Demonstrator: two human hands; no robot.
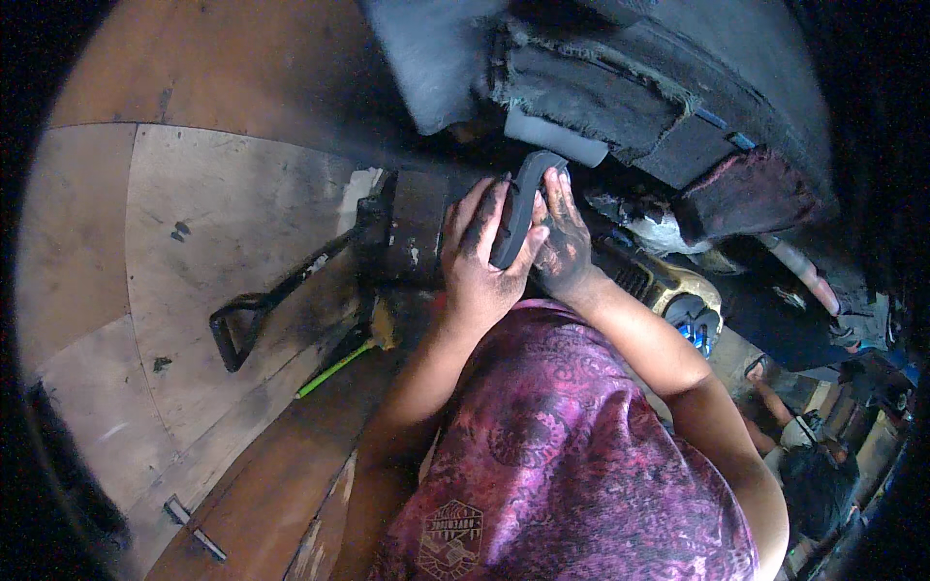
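Between my two hands stands a thick dark grey shoe sole [523, 208], tilted on edge, its curved side facing up. My left hand [475, 237] is wrapped round its left side, with black smudges on the fingers. On the other side, my right hand [565, 242] presses its fingers along the sole, and its back is heavily blackened. Just beyond the sole's upper end lies a pale grey roll [554, 136]. A dark box-like block [417, 228] is close to the left of my left hand.
At left, a black D-shaped handle [237, 329] and a green stick [334, 370] lie over the wooden boards [223, 213]. Worn dark cloth [601, 97] fills the far right. A pair of flip-flops [693, 321] sits on a yellowish stool [668, 281]. Another person [819, 474] is at lower right.
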